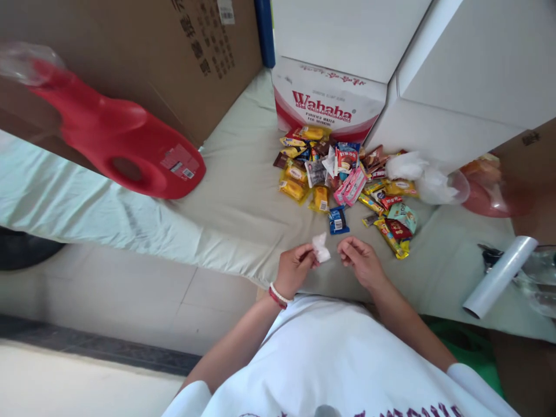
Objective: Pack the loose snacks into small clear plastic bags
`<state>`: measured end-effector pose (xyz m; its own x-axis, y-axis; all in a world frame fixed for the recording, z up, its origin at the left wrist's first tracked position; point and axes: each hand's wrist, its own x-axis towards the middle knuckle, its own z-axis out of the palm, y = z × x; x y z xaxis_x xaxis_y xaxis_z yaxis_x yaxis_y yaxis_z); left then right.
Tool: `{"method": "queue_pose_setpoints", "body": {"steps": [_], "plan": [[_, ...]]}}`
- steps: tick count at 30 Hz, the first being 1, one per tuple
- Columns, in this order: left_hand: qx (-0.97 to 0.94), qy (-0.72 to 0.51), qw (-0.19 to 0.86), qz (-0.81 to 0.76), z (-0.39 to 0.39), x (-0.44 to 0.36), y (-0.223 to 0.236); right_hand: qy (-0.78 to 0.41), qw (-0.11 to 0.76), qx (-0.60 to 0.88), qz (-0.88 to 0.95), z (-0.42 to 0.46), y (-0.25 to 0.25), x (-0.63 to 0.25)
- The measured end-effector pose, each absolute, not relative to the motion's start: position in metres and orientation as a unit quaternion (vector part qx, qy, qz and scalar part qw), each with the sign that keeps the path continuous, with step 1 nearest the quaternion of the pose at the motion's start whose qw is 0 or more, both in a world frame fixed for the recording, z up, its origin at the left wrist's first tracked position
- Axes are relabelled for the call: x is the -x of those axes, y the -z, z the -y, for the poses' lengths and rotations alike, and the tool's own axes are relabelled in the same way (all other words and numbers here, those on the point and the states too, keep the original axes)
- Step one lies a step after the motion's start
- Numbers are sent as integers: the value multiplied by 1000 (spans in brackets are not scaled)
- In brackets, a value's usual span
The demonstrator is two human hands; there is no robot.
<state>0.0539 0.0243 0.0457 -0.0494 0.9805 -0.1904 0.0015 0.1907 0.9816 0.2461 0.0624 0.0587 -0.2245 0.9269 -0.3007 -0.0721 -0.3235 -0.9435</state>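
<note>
Between the thumb and fingers of my left hand [297, 267] is a small crumpled white piece [321, 248], thin like tissue or plastic film; I cannot tell which. My right hand [361, 260] is just to its right, apart from it, with thumb and fingertips pinched together. Whatever those fingertips hold, if anything, is too small to make out. Beyond both hands lies a heap of wrapped snacks [321, 198] in yellow, red, pink and brown packets. A blue packet [338, 220] is the nearest one, slightly above the gap between my hands.
A Wahaba-like lettered water carton [330, 107] stands behind the heap. At left lies a red jug [130, 145] before a large brown carton [152, 58]. Crumpled clear bags [438, 179], a red bowl [489, 194] and a film roll [499, 278] are at right on the pale cloth [243, 226].
</note>
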Motion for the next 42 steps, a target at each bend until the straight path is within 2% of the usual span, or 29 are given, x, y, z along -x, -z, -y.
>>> {"method": "queue_pose_setpoints", "body": {"steps": [3,5,12,15,19,22,24,27,32,35,39,42], "plan": [[-546,-444,443,-556,-23,-57,-48,-654,355,460,484,-65,-61,-233],[-539,-442,431,-573,-24,-59,-49,-651,366,461,479,-68,-61,-228],[-358,-470,580,-561,-31,-43,-42,-690,396,482,367,-76,-65,-252],[-372,-461,589,-550,-30,-41,-44,-684,397,496,358,-72,-68,-258],[-471,-431,532,-556,-25,-48,-52,-612,381,476,503,-66,-71,-251],[-466,-435,545,-544,-27,-53,-54,-534,397,452,595,-69,-75,-252],[-415,-447,588,-531,-32,-52,-53,-526,438,454,570,-73,-77,-261],[-328,-463,635,-525,-38,-46,-49,-576,473,467,475,-75,-75,-283],[-345,-485,569,-567,-41,-41,-58,-627,465,485,394,-64,-71,-306],[-407,-455,601,-516,-44,-55,-75,-559,464,482,490,-60,-78,-304],[-416,-377,691,-455,-59,-88,-86,-373,402,458,699,-60,-101,-298],[-378,-385,704,-462,-70,-102,-78,-237,372,431,787,-56,-113,-301]]}}
